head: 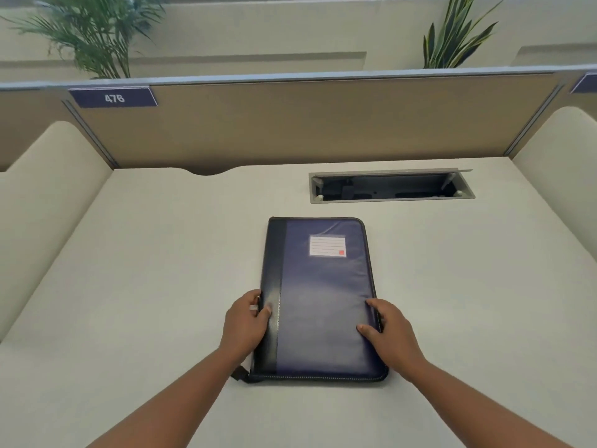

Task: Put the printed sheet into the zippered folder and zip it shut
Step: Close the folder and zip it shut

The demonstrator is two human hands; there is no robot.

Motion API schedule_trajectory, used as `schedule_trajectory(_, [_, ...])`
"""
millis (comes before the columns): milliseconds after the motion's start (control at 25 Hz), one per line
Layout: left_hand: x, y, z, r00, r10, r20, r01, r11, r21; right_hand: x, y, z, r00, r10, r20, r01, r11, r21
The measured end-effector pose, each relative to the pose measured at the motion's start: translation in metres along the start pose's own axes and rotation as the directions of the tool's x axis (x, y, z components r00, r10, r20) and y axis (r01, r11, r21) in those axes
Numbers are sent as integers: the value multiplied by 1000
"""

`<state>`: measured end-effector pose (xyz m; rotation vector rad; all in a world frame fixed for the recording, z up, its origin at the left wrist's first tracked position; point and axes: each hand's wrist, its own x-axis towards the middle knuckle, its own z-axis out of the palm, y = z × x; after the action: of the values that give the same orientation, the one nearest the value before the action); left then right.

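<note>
A dark blue zippered folder (pixel 319 292) lies flat and closed on the desk (pixel 145 270), spine to the left, with a white label card (pixel 327 245) near its top. The zip runs along the near and right edges, and a black pull tab (pixel 239 373) sticks out at the near left corner. My left hand (pixel 245 321) grips the spine edge, thumb on the cover. My right hand (pixel 387 331) rests on the right edge, fingers on the cover. No printed sheet is visible.
An open cable tray (pixel 391 187) is sunk into the desk behind the folder. Beige partitions (pixel 290 130) wall the desk at the back and both sides, with a "476" tag (pixel 113 98). Plants (pixel 97 33) stand behind the back partition.
</note>
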<state>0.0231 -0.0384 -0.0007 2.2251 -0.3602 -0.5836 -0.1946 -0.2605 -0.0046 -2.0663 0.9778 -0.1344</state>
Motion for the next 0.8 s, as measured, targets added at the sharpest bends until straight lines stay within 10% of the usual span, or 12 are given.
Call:
schedule_trajectory(400, [-68, -56, 7, 905, 263, 334, -383, 844, 375, -59, 44, 26, 955, -243, 170, 264, 957, -118])
schedule_trajectory(800, [-33, -36, 9, 934, 236, 269, -324, 876, 358, -15, 33, 18, 958, -237, 162, 261, 954, -145])
